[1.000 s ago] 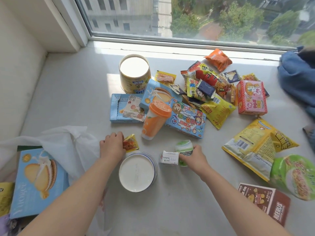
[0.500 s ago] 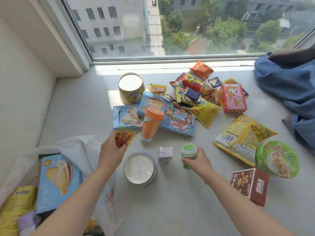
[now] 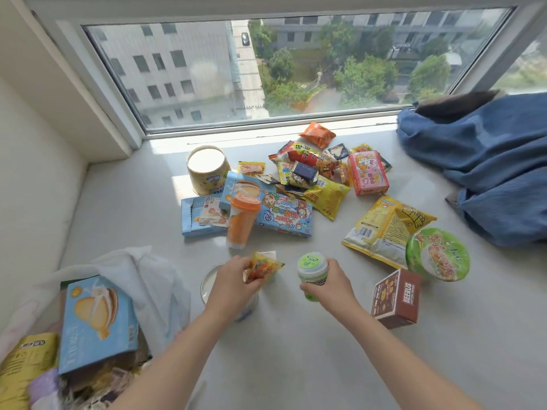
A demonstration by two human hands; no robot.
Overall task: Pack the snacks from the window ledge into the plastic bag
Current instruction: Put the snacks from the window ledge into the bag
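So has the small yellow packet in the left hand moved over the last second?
Yes. The small yellow packet, pinched by the left hand, has been lifted off the ledge and carried right, past the white-lidded tin.

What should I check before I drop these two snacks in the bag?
1. Left hand has a firm pinch on the small yellow packet: ok.
2. Right hand is wrapped round the green tub: ok.
3. Green tub's lid is on: ok; whether it is tight, cannot tell.
4. Plastic bag mouth is open: ok.
5. Room left in the bag beside the blue biscuit box: cannot tell.
6. White tin sits under the left hand, easy to bump: not ok.
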